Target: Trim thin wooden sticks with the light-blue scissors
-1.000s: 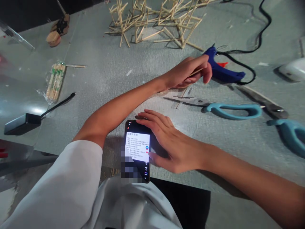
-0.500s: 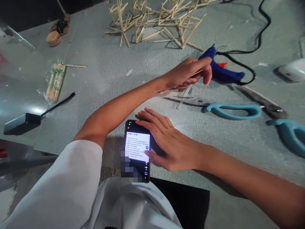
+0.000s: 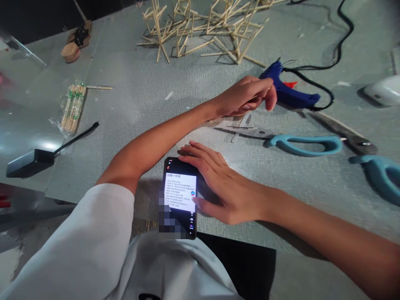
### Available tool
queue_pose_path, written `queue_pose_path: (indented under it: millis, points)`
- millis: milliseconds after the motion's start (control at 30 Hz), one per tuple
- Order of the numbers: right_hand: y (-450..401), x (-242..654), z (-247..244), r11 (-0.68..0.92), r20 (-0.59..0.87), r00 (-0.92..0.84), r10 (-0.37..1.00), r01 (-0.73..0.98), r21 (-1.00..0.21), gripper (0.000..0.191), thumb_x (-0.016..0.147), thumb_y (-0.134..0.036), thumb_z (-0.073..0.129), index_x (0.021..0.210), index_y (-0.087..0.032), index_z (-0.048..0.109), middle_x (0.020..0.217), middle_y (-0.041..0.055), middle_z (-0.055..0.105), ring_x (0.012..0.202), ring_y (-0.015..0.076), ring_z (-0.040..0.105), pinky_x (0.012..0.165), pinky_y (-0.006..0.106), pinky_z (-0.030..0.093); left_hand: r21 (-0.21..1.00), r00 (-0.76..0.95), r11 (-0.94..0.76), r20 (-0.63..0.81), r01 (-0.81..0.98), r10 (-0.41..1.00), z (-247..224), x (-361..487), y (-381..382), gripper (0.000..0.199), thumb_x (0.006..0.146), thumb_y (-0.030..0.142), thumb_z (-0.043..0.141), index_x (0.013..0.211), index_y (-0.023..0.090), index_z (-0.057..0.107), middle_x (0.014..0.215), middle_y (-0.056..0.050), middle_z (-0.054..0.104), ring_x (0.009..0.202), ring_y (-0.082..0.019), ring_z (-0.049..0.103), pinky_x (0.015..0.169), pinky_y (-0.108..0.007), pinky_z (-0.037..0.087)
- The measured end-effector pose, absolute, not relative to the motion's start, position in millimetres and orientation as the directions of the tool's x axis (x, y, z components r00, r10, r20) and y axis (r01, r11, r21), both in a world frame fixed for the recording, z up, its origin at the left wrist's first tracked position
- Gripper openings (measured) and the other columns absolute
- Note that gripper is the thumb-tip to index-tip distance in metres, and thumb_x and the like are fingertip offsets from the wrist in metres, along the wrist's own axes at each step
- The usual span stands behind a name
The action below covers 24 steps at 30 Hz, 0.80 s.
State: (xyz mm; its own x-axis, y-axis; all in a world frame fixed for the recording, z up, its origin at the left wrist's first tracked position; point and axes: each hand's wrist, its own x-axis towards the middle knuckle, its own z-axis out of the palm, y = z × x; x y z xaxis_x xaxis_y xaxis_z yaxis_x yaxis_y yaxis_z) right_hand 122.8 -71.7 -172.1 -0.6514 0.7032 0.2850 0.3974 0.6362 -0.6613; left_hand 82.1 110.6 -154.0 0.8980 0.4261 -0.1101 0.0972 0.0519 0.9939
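Note:
A lit smartphone [image 3: 181, 191] with lines of text on a white panel lies at the table's near edge, its lower part blurred out. My right hand [image 3: 218, 183] rests at its right side, fingers stretched, with fingertips at the phone's top corner and the thumb at the screen's right edge. My left hand [image 3: 250, 96] reaches across the table with fingers curled round a thin wooden stick, mostly hidden by them. Just beyond its fingertips is a blue glue gun [image 3: 290, 93]. Scissors with light blue handles [image 3: 308, 145] lie below that hand.
A lattice of joined wooden sticks [image 3: 203, 31] stands at the back. Wrapped chopsticks [image 3: 73, 107] and a black box with a short cable [image 3: 31, 161] are on the left. On the right lie a second pair of scissors [image 3: 379, 171], a black cord [image 3: 339, 46] and a white object [image 3: 384, 91].
My right thumb has shifted slightly right, toward the screen's edge. The fingers of my left hand have curled in a little, away from the glue gun. The text on the phone remains.

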Motion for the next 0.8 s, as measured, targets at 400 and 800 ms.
queue_pose_path:
  millis: [400,800]
  points:
    - [-73.2,113.0,-175.3,0.561,0.278,-0.551,0.787,0.451,-0.694,0.078,0.092,-0.043,0.059,0.155,-0.018,0.021,0.155,0.0215,0.04,0.153,0.0387,0.024,0.118,0.067,0.031,0.996,0.892,0.047,-0.085,0.072,0.443,-160.2,82.5,112.3,0.038,0.105,0.019,0.03,0.08,0.004,0.055,0.056,0.011,0.024,0.046,0.002,0.014,0.05,-0.014,0.01]
    - [-72.5,120.9,-168.1,0.592,0.212,-0.671,0.71,0.407,-0.696,0.092,0.081,-0.041,0.069,0.158,-0.018,0.023,0.161,0.0209,0.033,0.156,0.04,0.014,0.121,0.067,0.022,0.993,0.878,0.077,-0.118,0.093,0.464,-157.9,85.2,109.7,0.048,0.107,0.031,0.033,0.073,0.008,0.056,0.05,0.008,0.025,0.045,-0.001,0.012,0.044,-0.017,0.01]
